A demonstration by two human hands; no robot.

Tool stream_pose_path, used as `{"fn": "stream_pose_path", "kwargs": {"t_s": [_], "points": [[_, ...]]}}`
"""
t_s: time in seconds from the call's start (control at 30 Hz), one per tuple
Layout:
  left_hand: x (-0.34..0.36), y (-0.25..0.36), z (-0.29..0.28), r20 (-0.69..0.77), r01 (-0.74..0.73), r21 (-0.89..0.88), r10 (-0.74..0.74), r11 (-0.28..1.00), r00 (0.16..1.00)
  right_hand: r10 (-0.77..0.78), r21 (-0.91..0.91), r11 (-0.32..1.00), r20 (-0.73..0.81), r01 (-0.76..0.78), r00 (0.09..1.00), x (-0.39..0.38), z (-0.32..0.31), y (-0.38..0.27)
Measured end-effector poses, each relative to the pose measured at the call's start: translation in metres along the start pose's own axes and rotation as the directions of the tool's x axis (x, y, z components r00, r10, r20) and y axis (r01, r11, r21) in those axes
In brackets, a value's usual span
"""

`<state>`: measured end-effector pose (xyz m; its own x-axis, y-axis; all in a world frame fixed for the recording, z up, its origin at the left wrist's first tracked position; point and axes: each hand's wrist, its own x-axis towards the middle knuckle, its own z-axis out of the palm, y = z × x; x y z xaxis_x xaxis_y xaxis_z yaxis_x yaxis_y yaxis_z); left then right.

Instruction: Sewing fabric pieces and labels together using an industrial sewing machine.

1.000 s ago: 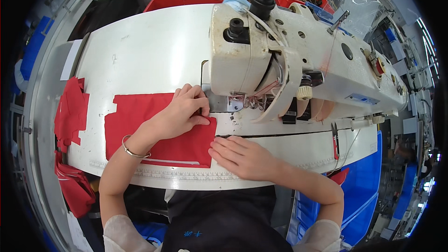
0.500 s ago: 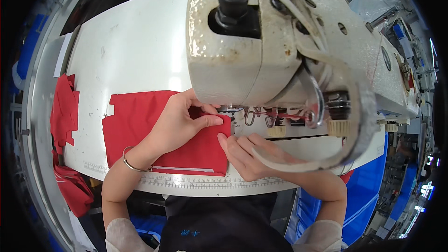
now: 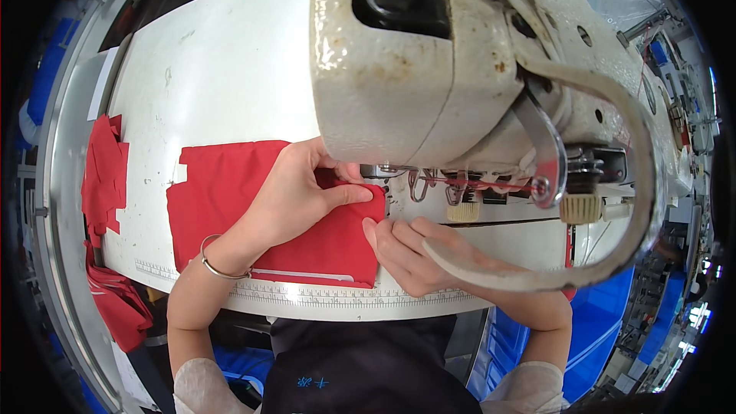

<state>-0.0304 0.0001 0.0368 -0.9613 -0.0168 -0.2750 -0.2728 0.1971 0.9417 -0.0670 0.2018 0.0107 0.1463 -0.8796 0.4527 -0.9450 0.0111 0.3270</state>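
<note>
At the upper right corner of a flat red cloth panel with a notched left side, the left hand grips the fabric, its thumb flat on top and its bent fingers just beyond, close under the sewing head. A slim silver-coloured metal bangle circles that wrist. Beside the panel's right edge, the right hand is loosely curled, knuckles up, its leading fingertips touching the cloth; whether they pinch it, I cannot tell.

The panel lies on a glossy white sewing table, partly covered by the left hand and forearm. Along its lower edge runs a narrow white strip, and below that a printed ruler scale follows the table's curved front.

Above the hands looms a cream-coloured, stained metal sewing machine, with red thread strung along its underside and a curved cream guard bar arching over the right forearm. A ridged cream knob sits inside that curve.

Farther left, crumpled red cloth pieces lie at the table's edge, some hanging below it. To the lower right, under the tabletop, stands a blue plastic bin. Nearest the body is a black apron.
</note>
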Motion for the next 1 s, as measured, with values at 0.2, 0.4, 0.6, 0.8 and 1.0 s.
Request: {"fn": "stream_pose_path", "kwargs": {"t_s": [0.2, 0.4, 0.6, 0.8, 1.0], "points": [[0.0, 0.002, 0.0, -0.014, 0.023, -0.001, -0.023, 1.0, 1.0, 0.045, 0.024, 0.999, -0.044, -0.044, 0.998, -0.001, 0.003, -0.002], [0.0, 0.002, 0.0, -0.013, 0.028, 0.002, -0.028, 1.0, 1.0, 0.058, 0.033, 0.998, -0.043, -0.056, 0.997, -0.001, 0.004, -0.003], [0.0, 0.003, 0.0, -0.02, 0.029, 0.018, -0.028, 0.999, 0.999, 0.031, 0.03, 0.999, -0.019, -0.03, 0.999, 0.0, 0.002, -0.001], [0.001, -0.004, 0.001, -0.008, -0.037, 0.023, 0.037, 0.999, 0.999, 0.081, 0.029, 0.996, 0.005, -0.081, 0.997, -0.004, 0.003, -0.007], [0.012, -0.033, 0.01, -0.052, -0.169, 0.134, 0.177, 0.976, 0.983, 0.277, 0.187, 0.938, 0.097, -0.291, 0.956, -0.009, 0.013, -0.01]]}}
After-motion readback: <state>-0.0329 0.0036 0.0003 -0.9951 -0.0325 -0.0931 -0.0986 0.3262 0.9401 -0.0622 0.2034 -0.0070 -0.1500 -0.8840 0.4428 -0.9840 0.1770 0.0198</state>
